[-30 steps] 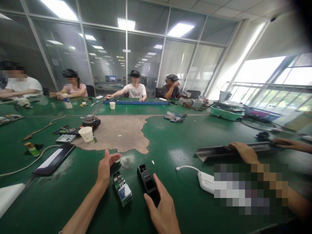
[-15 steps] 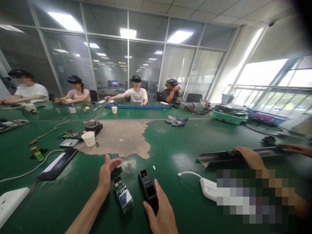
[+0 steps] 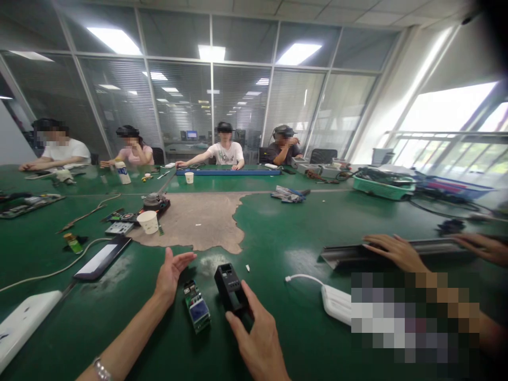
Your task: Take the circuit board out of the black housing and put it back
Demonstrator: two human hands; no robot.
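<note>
The green table (image 3: 286,227) spreads widely right of the ragged edge of the brown patch (image 3: 202,209). The left hand (image 3: 169,278) is unclenched, holding nothing; the right hand (image 3: 260,330) grasps the black casing (image 3: 227,283) by its near end, a narrow gap from the circuit board (image 3: 197,307).

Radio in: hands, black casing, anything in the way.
Left hand open, empty. Right hand gripping black plastic casing. Green circuit board with display lying between hands.
</note>
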